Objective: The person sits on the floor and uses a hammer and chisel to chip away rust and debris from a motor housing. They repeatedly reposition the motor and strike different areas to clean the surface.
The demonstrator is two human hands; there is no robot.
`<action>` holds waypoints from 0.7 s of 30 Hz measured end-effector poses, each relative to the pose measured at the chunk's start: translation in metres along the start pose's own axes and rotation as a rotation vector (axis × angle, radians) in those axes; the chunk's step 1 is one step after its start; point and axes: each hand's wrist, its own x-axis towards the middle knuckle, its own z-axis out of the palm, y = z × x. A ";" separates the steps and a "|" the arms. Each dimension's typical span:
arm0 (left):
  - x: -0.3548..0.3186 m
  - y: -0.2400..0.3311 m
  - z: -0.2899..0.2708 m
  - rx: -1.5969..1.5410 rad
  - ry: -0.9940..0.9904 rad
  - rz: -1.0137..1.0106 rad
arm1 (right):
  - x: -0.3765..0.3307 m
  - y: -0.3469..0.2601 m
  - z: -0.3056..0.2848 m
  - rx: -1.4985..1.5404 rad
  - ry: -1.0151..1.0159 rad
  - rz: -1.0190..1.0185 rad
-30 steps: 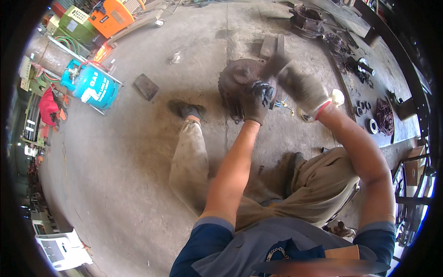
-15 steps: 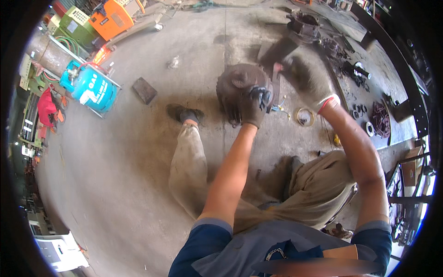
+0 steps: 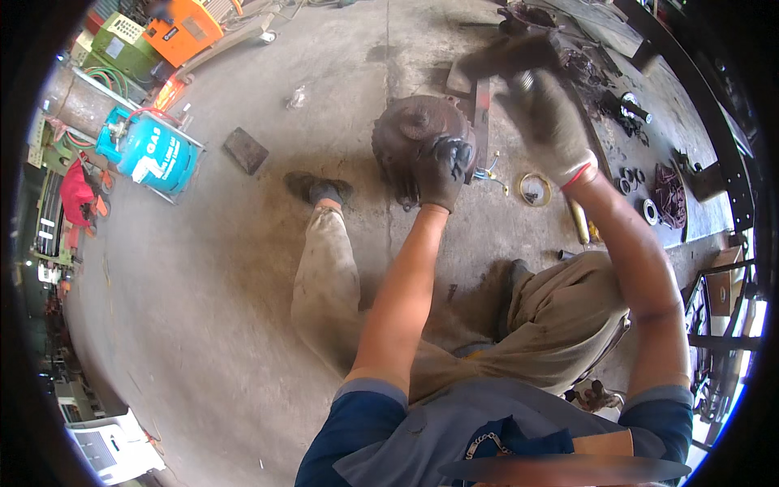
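While the left hand (image 3: 441, 174) curls against the rusty housing (image 3: 415, 122), can't tell if grasping, the right hand (image 3: 548, 122) clenches a blurred hammer (image 3: 507, 58) right of the housing.

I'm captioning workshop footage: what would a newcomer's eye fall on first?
Probably the bright turquoise gas cylinder at the left, with an orange machine above it. Near the centre, the gloved left hand is at a rusty round housing, while the gloved right hand grips a blurred, dark hammer-like tool at upper right.
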 end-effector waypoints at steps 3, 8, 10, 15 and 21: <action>0.003 0.003 -0.002 0.064 -0.185 -0.159 | -0.001 -0.013 0.002 -0.322 -0.317 0.093; 0.006 0.004 -0.003 0.024 0.021 0.027 | 0.009 -0.017 -0.001 0.043 0.041 -0.136; 0.004 0.004 -0.002 0.046 0.007 -0.005 | 0.009 -0.015 0.001 -0.054 0.061 -0.136; 0.005 0.002 -0.002 -0.026 -0.140 -0.123 | 0.006 -0.009 0.003 -0.429 -0.393 0.075; 0.004 0.007 -0.006 0.002 -0.046 -0.077 | 0.001 0.001 0.003 -0.240 -0.078 -0.090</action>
